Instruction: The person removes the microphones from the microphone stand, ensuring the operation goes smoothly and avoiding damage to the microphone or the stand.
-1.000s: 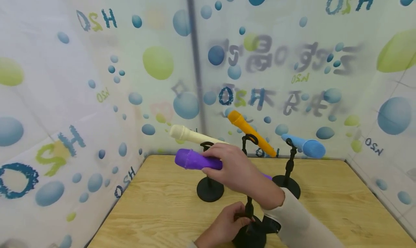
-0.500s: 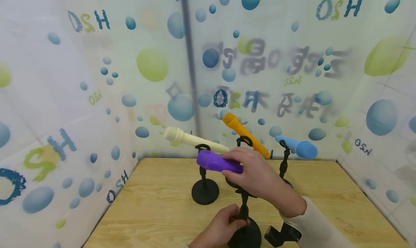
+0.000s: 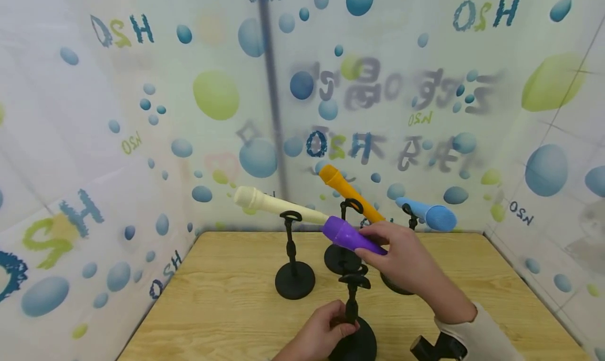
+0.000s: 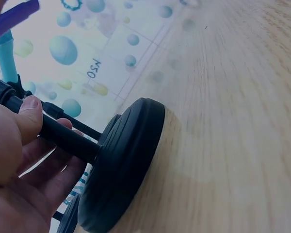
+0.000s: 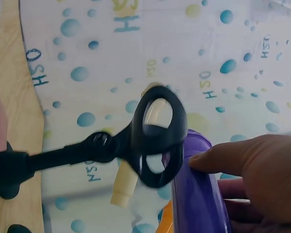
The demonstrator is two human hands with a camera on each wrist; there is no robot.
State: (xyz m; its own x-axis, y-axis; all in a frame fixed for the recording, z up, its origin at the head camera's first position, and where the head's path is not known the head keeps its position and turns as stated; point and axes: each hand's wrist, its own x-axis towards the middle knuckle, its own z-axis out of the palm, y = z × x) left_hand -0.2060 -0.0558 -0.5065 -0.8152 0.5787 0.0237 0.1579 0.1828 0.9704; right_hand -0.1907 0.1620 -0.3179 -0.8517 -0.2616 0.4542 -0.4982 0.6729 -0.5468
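My right hand (image 3: 402, 250) grips a purple microphone (image 3: 347, 236) near its middle, its head pointing up and left in the head view. Below it stands a black microphone stand (image 3: 352, 298) with a clip (image 5: 157, 138) at its top. The microphone is held above that clip; the right wrist view has the clip overlapping the microphone's edge, and I cannot tell whether they touch. Around the stand's post, just above the round base (image 4: 126, 165), curl the thumb and fingers of my left hand (image 3: 321, 329). The base rests on the table.
Behind stand other stands bearing a cream microphone (image 3: 279, 204), an orange microphone (image 3: 352, 193) and a light blue microphone (image 3: 430, 214). The wooden table (image 3: 227, 298) meets a printed curtain (image 3: 227, 140) at the back and sides.
My right hand has carried the purple microphone to the right, off from in front of the cream one, uncovering the near stand's clip. My left hand keeps its hold on the post.
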